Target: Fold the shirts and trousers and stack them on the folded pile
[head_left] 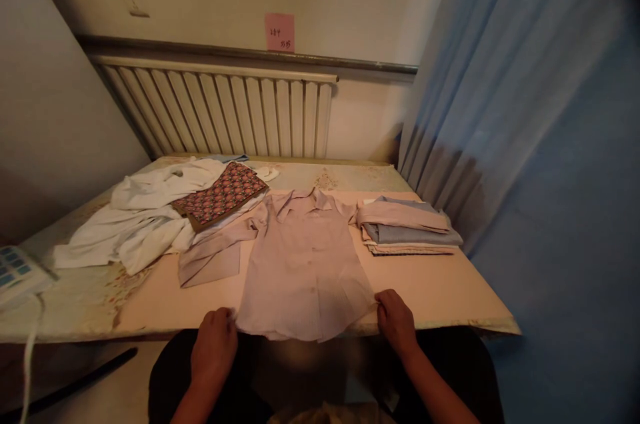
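Note:
A pale pink button-up shirt [305, 264] lies flat in front of me, collar away from me and hem at the table's near edge. My left hand [216, 341] pinches the hem's left corner. At the opposite corner, my right hand [396, 317] grips the hem between thumb and fingers. The shirt's left-hand sleeve [213, 254] is spread out to the side and bent. The other sleeve reaches toward a stack of folded clothes [410, 231] on the right, and I cannot tell whether part of it lies on top.
Rumpled white cloth [135, 217] and a patterned red cloth [225, 194] lie at the left. A white device with blue keys [20, 274] and a cable sits at the left edge. A radiator [225, 107] stands behind the table; a blue curtain [500, 77] hangs at right.

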{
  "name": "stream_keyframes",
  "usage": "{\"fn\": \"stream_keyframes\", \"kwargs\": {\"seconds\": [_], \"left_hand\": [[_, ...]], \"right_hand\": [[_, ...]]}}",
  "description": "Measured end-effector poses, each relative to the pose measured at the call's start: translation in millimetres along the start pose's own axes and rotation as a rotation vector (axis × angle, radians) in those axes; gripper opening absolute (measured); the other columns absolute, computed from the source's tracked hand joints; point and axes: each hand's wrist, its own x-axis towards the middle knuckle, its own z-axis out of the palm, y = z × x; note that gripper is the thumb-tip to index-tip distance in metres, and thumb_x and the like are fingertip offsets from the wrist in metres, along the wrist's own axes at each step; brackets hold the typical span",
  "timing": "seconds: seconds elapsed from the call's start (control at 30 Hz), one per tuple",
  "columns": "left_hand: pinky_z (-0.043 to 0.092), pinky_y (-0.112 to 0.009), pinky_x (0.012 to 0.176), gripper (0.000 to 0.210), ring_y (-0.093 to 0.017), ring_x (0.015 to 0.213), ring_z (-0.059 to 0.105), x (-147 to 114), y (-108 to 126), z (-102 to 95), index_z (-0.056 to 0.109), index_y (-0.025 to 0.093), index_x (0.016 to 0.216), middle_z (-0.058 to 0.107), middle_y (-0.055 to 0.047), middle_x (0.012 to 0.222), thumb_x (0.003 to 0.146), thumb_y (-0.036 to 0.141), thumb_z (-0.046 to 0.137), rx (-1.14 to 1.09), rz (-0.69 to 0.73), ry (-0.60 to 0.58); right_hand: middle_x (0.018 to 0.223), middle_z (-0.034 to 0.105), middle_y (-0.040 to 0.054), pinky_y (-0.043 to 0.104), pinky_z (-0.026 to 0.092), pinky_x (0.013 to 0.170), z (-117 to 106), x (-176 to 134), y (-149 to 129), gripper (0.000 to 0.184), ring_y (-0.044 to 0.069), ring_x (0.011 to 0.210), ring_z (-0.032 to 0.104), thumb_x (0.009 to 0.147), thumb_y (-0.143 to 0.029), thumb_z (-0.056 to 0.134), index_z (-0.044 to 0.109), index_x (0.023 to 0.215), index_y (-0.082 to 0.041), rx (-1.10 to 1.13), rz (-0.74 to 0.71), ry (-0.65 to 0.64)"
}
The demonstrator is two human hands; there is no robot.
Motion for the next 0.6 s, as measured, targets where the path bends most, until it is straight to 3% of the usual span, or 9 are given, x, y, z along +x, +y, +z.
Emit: {"fn": "stream_keyframes", "kwargs": {"seconds": [0.07,0.2,0.33,0.5,0.6], "left_hand": [[0.046,-0.04,0.084,0.02,-0.027,0.094,0.057,-7.8,16.0,3.8,0.056,0.015,0.097,0.059,-0.012,0.096,0.091,0.023,0.038,0.055,0.168,0.07],[0.047,-0.041,0.09,0.022,-0.026,0.103,0.056,-29.2,56.2,27.1,0.054,0.017,0.11,0.059,-0.012,0.109,0.09,0.022,0.046,-0.039,0.469,0.112],[0.045,-0.044,0.097,0.038,-0.027,0.114,0.054,-49.1,94.3,50.2,0.049,0.02,0.121,0.057,-0.012,0.121,0.084,0.018,0.056,-0.074,0.664,0.067],[0.041,-0.047,0.101,0.052,-0.029,0.12,0.05,-57.8,123.1,63.3,0.05,0.021,0.123,0.055,-0.01,0.128,0.074,0.014,0.068,-0.015,0.768,-0.072],[0.041,-0.045,0.099,0.045,-0.028,0.116,0.051,-56.3,129.5,68.4,0.054,0.018,0.118,0.056,-0.011,0.124,0.076,0.014,0.069,0.053,0.75,-0.088]], "right_hand": [[0.085,0.056,0.0048,0.028,0.042,0.076,1.2,-0.3,0.7,0.021,0.018,0.084,0.054,0.081,-0.008,0.04,0.057,0.085,-0.019,0.012,0.01,0.011],[0.084,0.056,0.0045,0.028,0.041,0.076,4.3,-0.4,1.9,0.021,0.018,0.083,0.054,0.08,-0.008,0.04,0.057,0.086,-0.02,0.032,0.03,0.021],[0.084,0.056,0.0044,0.028,0.041,0.077,5.1,-0.2,1.8,0.022,0.018,0.083,0.054,0.08,-0.008,0.04,0.057,0.086,-0.02,0.037,0.03,0.037],[0.083,0.055,0.0042,0.028,0.041,0.076,4.2,1.0,1.4,0.021,0.018,0.083,0.053,0.08,-0.007,0.04,0.056,0.085,-0.02,0.041,0.032,0.028],[0.084,0.055,0.004,0.027,0.041,0.076,4.9,1.2,1.9,0.021,0.018,0.083,0.053,0.08,-0.007,0.041,0.057,0.085,-0.02,0.054,0.037,0.031]]}}
